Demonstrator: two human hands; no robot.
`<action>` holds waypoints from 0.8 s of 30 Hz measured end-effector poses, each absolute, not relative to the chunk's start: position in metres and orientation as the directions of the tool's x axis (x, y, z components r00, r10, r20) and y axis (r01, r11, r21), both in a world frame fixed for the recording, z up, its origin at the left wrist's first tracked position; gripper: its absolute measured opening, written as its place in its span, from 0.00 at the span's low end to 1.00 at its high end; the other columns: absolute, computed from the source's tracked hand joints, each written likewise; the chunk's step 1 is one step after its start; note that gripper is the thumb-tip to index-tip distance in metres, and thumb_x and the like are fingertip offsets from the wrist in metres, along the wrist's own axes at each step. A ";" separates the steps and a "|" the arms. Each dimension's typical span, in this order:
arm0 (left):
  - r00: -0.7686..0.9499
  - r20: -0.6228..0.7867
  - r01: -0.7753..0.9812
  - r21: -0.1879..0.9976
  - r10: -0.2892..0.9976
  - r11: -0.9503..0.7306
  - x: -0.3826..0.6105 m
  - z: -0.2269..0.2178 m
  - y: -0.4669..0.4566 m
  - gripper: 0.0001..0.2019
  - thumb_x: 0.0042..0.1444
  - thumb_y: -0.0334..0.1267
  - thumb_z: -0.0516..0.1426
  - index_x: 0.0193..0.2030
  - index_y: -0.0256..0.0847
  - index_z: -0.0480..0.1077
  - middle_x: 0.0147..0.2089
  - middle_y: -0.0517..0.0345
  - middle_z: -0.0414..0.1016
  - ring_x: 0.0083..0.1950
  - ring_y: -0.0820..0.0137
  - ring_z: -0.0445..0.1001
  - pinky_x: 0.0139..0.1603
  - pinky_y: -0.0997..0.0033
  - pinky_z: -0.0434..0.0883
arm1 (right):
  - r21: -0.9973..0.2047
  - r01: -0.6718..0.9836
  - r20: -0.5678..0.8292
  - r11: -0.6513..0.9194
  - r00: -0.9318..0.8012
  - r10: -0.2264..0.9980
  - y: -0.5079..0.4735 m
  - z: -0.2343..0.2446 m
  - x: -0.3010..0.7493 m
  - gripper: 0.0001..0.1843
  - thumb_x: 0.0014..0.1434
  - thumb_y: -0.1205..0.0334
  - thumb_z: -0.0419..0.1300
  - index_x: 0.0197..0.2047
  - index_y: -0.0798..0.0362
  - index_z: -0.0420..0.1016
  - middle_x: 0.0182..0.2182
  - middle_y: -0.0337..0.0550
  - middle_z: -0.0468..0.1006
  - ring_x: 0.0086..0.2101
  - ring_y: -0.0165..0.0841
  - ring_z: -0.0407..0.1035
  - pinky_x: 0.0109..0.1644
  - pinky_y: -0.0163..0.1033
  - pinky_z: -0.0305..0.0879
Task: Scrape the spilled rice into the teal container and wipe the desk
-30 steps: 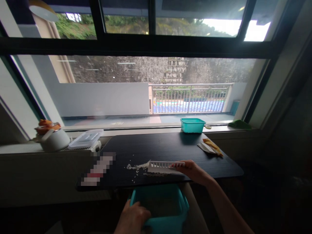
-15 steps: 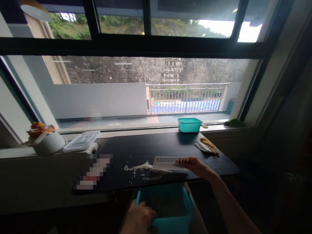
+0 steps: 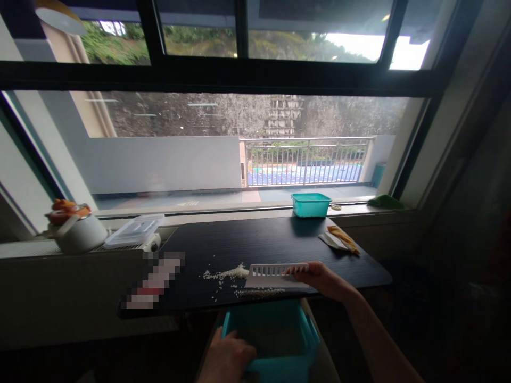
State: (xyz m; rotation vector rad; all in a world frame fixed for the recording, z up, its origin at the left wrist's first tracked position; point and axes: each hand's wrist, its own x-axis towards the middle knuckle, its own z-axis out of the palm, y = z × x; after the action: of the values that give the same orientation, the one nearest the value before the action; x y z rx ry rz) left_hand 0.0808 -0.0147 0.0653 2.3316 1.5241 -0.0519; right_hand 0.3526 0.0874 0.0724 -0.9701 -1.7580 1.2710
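head: right hand (image 3: 319, 275) outstretched over table (image 3: 255, 239)

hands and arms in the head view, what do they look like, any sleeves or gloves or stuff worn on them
Both the left hand and the right hand are gloveless. The right forearm is slim and sleeveless as far as the picture shows, with no watch or band visible. Small details such as rings are too dim to tell.

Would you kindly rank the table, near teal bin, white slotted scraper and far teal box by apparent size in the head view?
1. Black table
2. Near teal bin
3. White slotted scraper
4. Far teal box
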 end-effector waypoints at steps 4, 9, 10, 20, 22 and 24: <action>0.412 -0.233 0.896 0.280 0.881 -0.344 0.080 0.067 -0.015 0.04 0.45 0.40 0.60 0.27 0.43 0.73 0.37 0.58 0.79 0.45 0.60 0.73 0.52 0.58 0.62 | -0.960 0.182 0.099 0.212 -0.490 0.866 0.081 0.073 0.347 0.21 0.56 0.47 0.63 0.44 0.55 0.82 0.37 0.44 0.83 0.38 0.39 0.75 0.46 0.43 0.70; 0.387 -0.236 0.904 0.289 0.891 -0.316 0.079 0.071 -0.018 0.03 0.44 0.38 0.60 0.27 0.42 0.74 0.40 0.56 0.80 0.47 0.59 0.73 0.51 0.61 0.63 | -0.960 0.173 0.102 0.221 -0.517 0.850 0.080 0.076 0.343 0.20 0.58 0.48 0.62 0.44 0.55 0.82 0.36 0.44 0.83 0.36 0.37 0.74 0.43 0.40 0.70; 0.392 -0.239 0.902 0.291 0.888 -0.320 0.078 0.071 -0.017 0.03 0.44 0.37 0.60 0.27 0.42 0.74 0.39 0.56 0.80 0.47 0.59 0.73 0.52 0.60 0.63 | -0.955 0.175 0.121 0.239 -0.505 0.855 0.083 0.076 0.343 0.20 0.58 0.48 0.62 0.43 0.55 0.82 0.35 0.43 0.83 0.35 0.36 0.74 0.42 0.40 0.70; 0.388 -0.250 0.899 0.314 0.887 -0.305 0.071 0.074 -0.015 0.05 0.47 0.38 0.59 0.30 0.42 0.75 0.40 0.56 0.80 0.47 0.61 0.73 0.54 0.60 0.61 | -0.947 0.205 0.104 0.246 -0.528 0.843 0.089 0.076 0.330 0.22 0.58 0.47 0.61 0.44 0.57 0.82 0.34 0.44 0.82 0.34 0.36 0.73 0.41 0.40 0.69; 0.355 -0.244 0.914 0.292 0.903 -0.281 0.073 0.079 -0.018 0.05 0.45 0.37 0.59 0.28 0.42 0.75 0.40 0.56 0.80 0.48 0.60 0.73 0.51 0.62 0.62 | -0.956 0.189 0.087 0.225 -0.547 0.832 0.082 0.079 0.330 0.22 0.57 0.46 0.62 0.45 0.56 0.81 0.36 0.45 0.82 0.35 0.36 0.74 0.42 0.40 0.70; 0.339 -0.241 0.920 0.287 0.910 -0.267 0.074 0.081 -0.021 0.04 0.44 0.37 0.59 0.28 0.42 0.75 0.39 0.56 0.79 0.48 0.60 0.73 0.51 0.63 0.63 | -0.957 0.181 0.091 0.225 -0.548 0.831 0.080 0.081 0.329 0.22 0.57 0.47 0.62 0.44 0.57 0.81 0.36 0.45 0.82 0.35 0.37 0.74 0.42 0.40 0.70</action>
State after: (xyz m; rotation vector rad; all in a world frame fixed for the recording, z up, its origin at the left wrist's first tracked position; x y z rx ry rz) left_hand 0.0740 -0.0206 0.0814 2.2362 1.6152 -0.0387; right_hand 0.3287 0.0799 0.0808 -0.9314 -1.8827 1.3483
